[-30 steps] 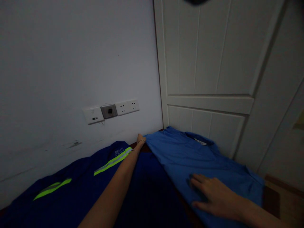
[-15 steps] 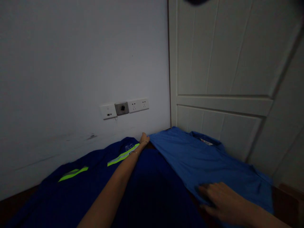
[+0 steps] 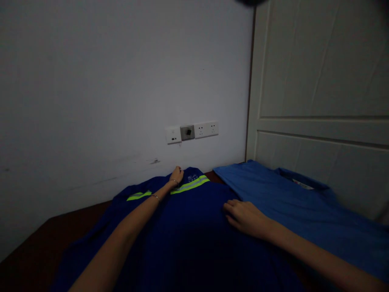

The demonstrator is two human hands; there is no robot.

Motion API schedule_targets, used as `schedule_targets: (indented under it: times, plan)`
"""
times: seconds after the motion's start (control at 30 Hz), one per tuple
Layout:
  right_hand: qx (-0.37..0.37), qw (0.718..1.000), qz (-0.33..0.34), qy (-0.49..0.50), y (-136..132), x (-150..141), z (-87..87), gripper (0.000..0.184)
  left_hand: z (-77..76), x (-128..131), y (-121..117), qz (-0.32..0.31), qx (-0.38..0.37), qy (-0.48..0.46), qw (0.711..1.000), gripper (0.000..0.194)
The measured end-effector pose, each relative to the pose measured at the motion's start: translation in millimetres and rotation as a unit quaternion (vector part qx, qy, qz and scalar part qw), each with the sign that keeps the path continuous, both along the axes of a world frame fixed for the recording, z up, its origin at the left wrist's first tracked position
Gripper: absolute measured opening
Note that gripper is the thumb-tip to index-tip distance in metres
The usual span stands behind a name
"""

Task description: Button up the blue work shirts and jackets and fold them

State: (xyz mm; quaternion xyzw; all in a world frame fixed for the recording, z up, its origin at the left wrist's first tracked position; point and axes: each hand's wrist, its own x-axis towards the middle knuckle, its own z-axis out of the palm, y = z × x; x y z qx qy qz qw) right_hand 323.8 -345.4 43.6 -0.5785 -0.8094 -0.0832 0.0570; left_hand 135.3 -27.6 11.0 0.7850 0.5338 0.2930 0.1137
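A dark blue work shirt (image 3: pixel 188 219) with yellow-green and grey reflective stripes lies spread before me, its far edge by the wall. My left hand (image 3: pixel 176 175), wearing bracelets, is at that far edge beside the small white print; its fingers are closed on the cloth. Over the shirt's right side rests my right hand (image 3: pixel 246 218), palm down, with loosely bent fingers touching the fabric. To the right a lighter blue shirt (image 3: pixel 282 198) is laid out, its collar and white label toward the door. The near part of the dark shirt is lost in shadow.
Both shirts lie on a dark reddish-brown surface (image 3: pixel 60 231). A white wall (image 3: pixel 121 89) rises behind, with a row of sockets (image 3: pixel 206 129) and a grey plate (image 3: pixel 187 132). A white panelled door (image 3: pixel 304 97) stands at the right.
My view has turned left. My left hand has gone from the gap between the shirts to the dark shirt's far edge. My right hand has left the light blue shirt for the dark one.
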Motion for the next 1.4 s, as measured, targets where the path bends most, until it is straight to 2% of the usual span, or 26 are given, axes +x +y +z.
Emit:
schedule_targets:
  times: [0.13, 0.27, 0.4, 0.57, 0.77, 0.9, 1.0, 1.27, 1.4]
  plan:
    - [0.001, 0.998, 0.050, -0.025, 25.3, -36.6, -2.0, 0.019, 2.1, -62.0, -13.6, 0.003, 0.004, 0.025, 1.000, 0.025]
    - [-0.009, 0.996, 0.086, -0.025, 51.5, -67.4, -7.1, 0.020, 0.8, -110.5, -30.3, 0.010, 0.002, 0.064, 0.998, 0.020]
    - [-0.018, 0.995, 0.095, -0.023, 79.1, -94.2, -13.3, 0.024, -7.1, -144.6, -44.6, 0.008, 0.003, 0.092, 0.996, 0.025]
    - [-0.028, 0.995, 0.099, -0.015, 111.4, -119.5, -24.3, 0.024, -18.8, -173.2, -62.2, -0.007, -0.015, 0.126, 0.992, 0.024]
    - [-0.042, 0.997, 0.058, 0.015, 147.4, -140.8, -39.9, 0.025, -37.2, -199.5, -89.0, 0.017, -0.061, 0.159, 0.985, 0.022]
    - [-0.024, 0.998, 0.007, 0.060, 170.0, -150.4, -49.1, 0.029, -49.0, -206.7, -104.3, 0.035, -0.044, 0.149, 0.987, 0.018]
    - [-0.021, 0.996, -0.021, 0.082, 183.9, -154.3, -54.0, 0.029, -52.0, -205.5, -110.4, 0.047, -0.033, 0.152, 0.987, 0.018]
    - [-0.012, 0.989, -0.050, 0.140, 208.7, -151.0, -68.2, 0.028, -53.1, -206.7, -102.3, 0.062, -0.031, 0.119, 0.990, 0.016]
    - [-0.001, 0.981, -0.049, 0.185, 215.4, -143.3, -79.0, 0.028, -53.4, -208.3, -90.9, 0.097, -0.008, 0.076, 0.992, 0.017]
